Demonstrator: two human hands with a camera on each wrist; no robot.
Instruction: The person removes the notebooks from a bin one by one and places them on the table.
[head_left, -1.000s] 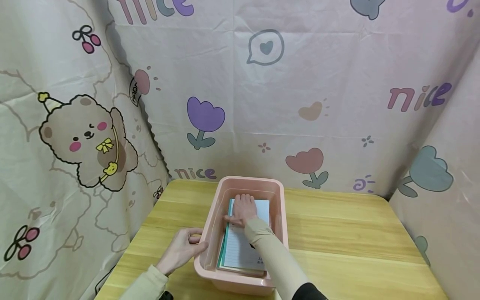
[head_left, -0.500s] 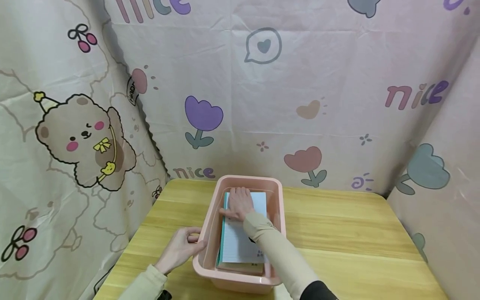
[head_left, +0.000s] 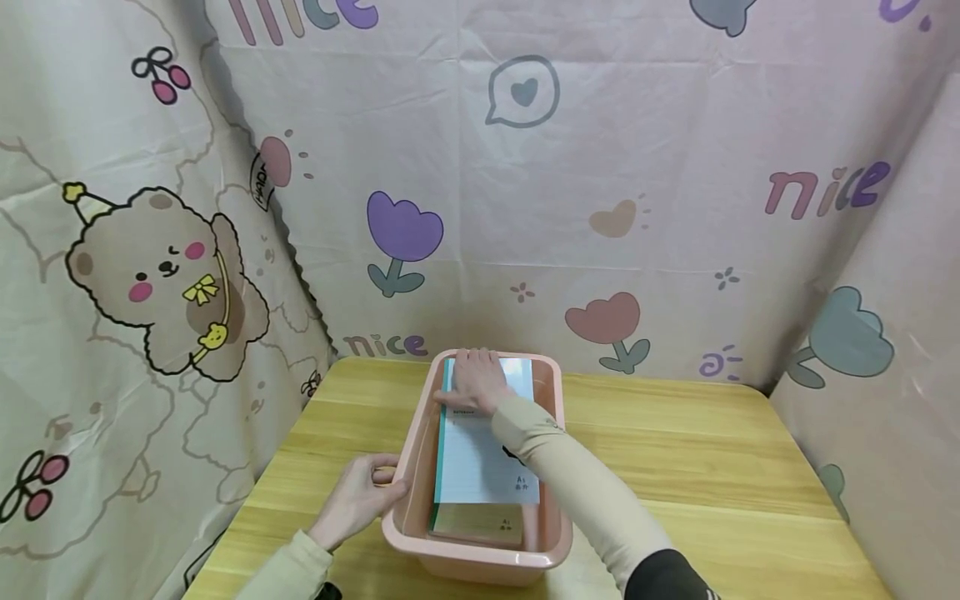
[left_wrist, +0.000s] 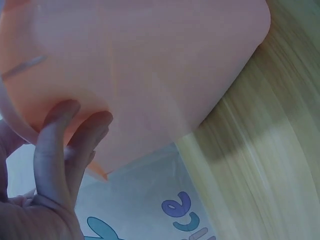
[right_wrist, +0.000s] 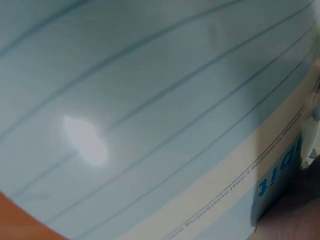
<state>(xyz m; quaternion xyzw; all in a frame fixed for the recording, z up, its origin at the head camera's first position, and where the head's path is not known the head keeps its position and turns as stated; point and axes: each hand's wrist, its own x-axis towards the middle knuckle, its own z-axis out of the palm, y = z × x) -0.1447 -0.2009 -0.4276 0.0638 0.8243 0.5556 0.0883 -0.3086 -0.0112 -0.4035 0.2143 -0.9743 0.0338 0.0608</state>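
Observation:
A pale pink plastic bin stands on the table. My left hand grips its left rim, thumb on top; the left wrist view shows curled fingers against the bin's outer wall. Inside, my right hand holds a light blue lined notebook near its far end, fingers over the far edge and thumb at the left side. That notebook lies above another, tan-covered notebook, whose near end shows below it. The right wrist view is filled by the blue cover, bent in a curve.
The bin sits on a light wood-grain table. Behind and at both sides hangs a printed cloth with flowers, a bear and lettering. The cloth meets the table's back edge just behind the bin.
My right hand has moved away from me and up with the blue notebook, baring more of the tan notebook beneath. My left hand has kept its grip on the bin's rim.

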